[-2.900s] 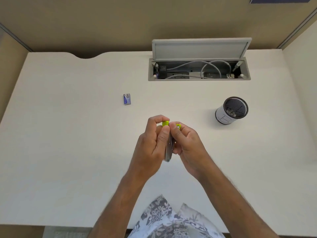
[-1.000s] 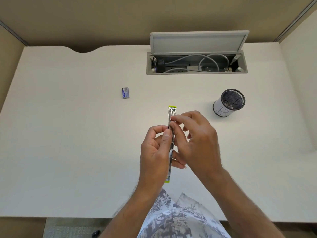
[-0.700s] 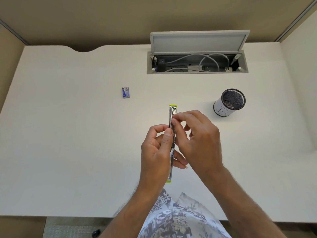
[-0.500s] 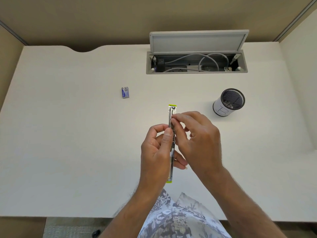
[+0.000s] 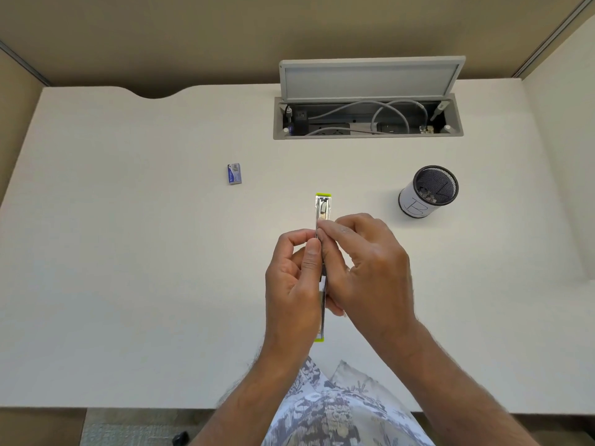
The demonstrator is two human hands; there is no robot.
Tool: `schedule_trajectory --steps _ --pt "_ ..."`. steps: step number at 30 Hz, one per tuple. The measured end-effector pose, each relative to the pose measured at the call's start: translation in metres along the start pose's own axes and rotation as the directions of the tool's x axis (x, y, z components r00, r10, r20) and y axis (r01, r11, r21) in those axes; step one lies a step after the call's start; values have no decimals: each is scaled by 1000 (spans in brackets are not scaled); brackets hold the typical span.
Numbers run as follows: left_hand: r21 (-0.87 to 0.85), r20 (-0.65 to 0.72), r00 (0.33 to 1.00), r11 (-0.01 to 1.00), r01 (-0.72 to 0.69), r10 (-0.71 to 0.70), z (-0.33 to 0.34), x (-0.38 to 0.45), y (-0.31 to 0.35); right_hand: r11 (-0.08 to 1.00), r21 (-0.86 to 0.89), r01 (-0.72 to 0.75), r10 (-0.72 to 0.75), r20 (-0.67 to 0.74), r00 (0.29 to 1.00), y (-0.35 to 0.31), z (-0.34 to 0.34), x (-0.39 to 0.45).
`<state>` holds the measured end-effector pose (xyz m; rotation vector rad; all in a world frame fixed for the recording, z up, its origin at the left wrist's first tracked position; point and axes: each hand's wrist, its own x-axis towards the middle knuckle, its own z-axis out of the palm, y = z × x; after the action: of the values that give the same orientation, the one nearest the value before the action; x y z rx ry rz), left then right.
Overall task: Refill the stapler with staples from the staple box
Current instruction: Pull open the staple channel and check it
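Lime-tipped and swung open flat, the stapler (image 5: 323, 210) hangs above the desk (image 5: 128, 252); our left hand (image 5: 291, 284) clamps its middle to steady it while our right hand (image 5: 367, 268) pinches the channel. The staple box (image 5: 234, 173) waits well apart, upper left.

We can read only one mark: a large hand-drawn letter "B" in dark ink on the white paper wrap of the round black mesh pen cup (image 5: 428, 191), which stands on the desk beyond and to the right of where we grip. On the small blue and white staple box (image 5: 234, 173), lying beyond and to the left of our grip, we see some print, but it is too small to read.
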<state>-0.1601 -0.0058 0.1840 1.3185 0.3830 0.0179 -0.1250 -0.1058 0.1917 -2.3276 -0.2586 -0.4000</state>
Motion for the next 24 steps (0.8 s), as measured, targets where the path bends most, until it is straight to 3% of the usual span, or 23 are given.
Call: schedule_trajectory --steps 24 --pt "13 -27 999 999 -35 35 4 -3 0 1000 -16 14 -14 38 999 0 -6 5"
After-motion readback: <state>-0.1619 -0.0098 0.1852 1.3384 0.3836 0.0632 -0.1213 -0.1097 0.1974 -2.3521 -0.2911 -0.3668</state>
